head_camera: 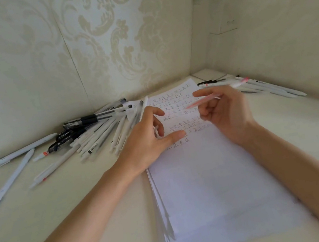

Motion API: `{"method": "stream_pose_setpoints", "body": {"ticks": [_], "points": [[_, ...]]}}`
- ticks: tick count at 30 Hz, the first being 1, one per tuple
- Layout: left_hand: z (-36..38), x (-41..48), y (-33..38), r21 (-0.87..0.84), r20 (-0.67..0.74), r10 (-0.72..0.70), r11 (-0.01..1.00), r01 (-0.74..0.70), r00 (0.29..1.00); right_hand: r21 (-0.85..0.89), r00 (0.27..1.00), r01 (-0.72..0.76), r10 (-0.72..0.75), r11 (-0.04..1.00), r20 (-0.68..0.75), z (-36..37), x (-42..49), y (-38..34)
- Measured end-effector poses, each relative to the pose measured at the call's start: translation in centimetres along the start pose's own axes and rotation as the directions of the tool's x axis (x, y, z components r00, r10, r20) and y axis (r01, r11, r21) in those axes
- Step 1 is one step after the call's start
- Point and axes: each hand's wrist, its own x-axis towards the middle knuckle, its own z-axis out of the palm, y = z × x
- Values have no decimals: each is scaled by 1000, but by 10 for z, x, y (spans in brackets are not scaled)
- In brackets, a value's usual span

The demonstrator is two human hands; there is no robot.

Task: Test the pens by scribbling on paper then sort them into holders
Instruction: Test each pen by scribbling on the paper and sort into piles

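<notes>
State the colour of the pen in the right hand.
Pale pink, though blurred; the pen in the right hand shows best in the head view.

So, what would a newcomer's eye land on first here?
The paper in the middle, its top rows filled with small test marks, with the right hand holding a pink pen over them. Next, the big pile of pens on the left of the desk, and a smaller group at the far right.

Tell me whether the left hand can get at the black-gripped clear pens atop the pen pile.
Probably yes: the left hand is at the left edge of the white paper sheet, beside the pile of white pens; the black-gripped clear pens lie on top, uncovered, nothing between.
</notes>
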Motion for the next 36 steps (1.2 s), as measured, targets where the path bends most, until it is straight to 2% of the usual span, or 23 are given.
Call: {"method": "stream_pose_setpoints", "body": {"ticks": [4,6,10,14,16,20,25,36], "points": [[4,-3,-2,274,2,7,962,-8,1000,-289,999,32,-36,957,-8,-11,0,-10],[7,-3,-3,350,24,40,936,-46,999,-422,999,26,-37,906,-17,-7,0,-8],[8,-2,-3,389,38,73,917,-82,997,-625,999,-7,-25,781,-42,5,-4,6],[8,-2,0,395,67,89,912,-109,994,-713,993,75,-117,697,-9,12,-7,15],[9,-3,2,406,78,84,907,-109,993,-743,992,92,-124,663,13,13,-7,16],[9,-3,3,426,98,60,899,-97,993,-714,991,85,-131,695,-10,10,-7,16],[11,-4,5,483,122,39,871,-93,992,-779,991,95,-129,619,18,13,-7,19],[11,-4,6,498,135,35,861,-98,990,-783,990,100,-139,614,18,12,-8,18]]}}
